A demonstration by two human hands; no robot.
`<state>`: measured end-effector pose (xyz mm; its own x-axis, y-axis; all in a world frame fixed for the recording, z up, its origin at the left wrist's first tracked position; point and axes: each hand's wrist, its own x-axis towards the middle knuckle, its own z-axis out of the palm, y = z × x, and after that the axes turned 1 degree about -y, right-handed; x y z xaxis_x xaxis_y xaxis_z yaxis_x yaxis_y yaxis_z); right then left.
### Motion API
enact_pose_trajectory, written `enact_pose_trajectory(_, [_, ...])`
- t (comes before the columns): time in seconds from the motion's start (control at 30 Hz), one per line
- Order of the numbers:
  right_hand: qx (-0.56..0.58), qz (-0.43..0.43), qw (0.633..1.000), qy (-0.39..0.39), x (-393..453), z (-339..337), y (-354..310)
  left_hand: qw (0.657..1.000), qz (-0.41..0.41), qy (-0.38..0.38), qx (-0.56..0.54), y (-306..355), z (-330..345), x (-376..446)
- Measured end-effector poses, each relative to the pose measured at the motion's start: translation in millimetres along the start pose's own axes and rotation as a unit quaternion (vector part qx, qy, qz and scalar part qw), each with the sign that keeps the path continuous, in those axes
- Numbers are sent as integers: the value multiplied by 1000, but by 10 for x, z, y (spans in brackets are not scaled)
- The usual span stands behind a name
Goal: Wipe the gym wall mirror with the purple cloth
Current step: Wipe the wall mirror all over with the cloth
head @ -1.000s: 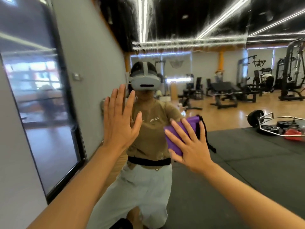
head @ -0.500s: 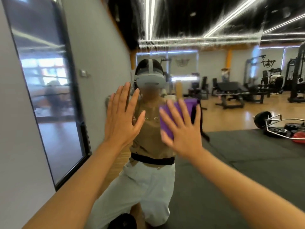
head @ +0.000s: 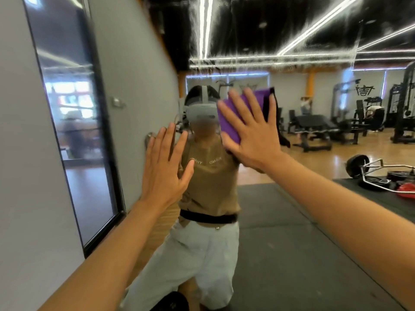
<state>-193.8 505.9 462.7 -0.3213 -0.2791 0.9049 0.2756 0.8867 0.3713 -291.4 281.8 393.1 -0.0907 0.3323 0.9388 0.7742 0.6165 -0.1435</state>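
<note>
The wall mirror [head: 292, 232] fills most of the view and shows a kneeling person's reflection. My right hand [head: 251, 131] lies flat with straight spread fingers on the folded purple cloth [head: 233, 115], pressing it against the glass at the height of the reflected head. Only the cloth's upper left part and a dark edge show beyond my fingers. My left hand [head: 165, 169] is flat against the mirror to the lower left of the cloth, fingers straight and holding nothing.
A grey wall with a dark-framed glass panel [head: 74, 122] stands at the left. In the reflection, gym machines [head: 325, 129] line the back, a barbell frame with plates [head: 377, 176] lies on the black floor mat [head: 303, 254], and streaks mark the glass up high.
My right hand has slid the purple cloth up the mirror, from chest height of the reflection to head height. My left hand has stayed flat on the glass.
</note>
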Motion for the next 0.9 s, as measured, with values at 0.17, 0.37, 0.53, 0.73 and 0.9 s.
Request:
enact_pose_trajectory(0.17, [-6,55,998,16,145,10,-52,1000,3,8,0,-31,-3,-15])
enact_pose_trajectory(0.37, [4,-85,995,-42,-1366,235,-666,1000,14,11,-3,-72,19,-21])
enact_pose_trajectory(0.53, [-40,-204,974,-88,-1762,329,-673,1000,13,-2,-6,-84,0,-31])
enact_pose_trajectory(0.73, [9,-163,986,-29,-714,139,-439,1000,13,-1,-11,-173,-40,-111])
enact_pose_trajectory(0.9, [-6,29,1000,-5,359,-20,-220,1000,20,-7,0,-244,-55,-139])
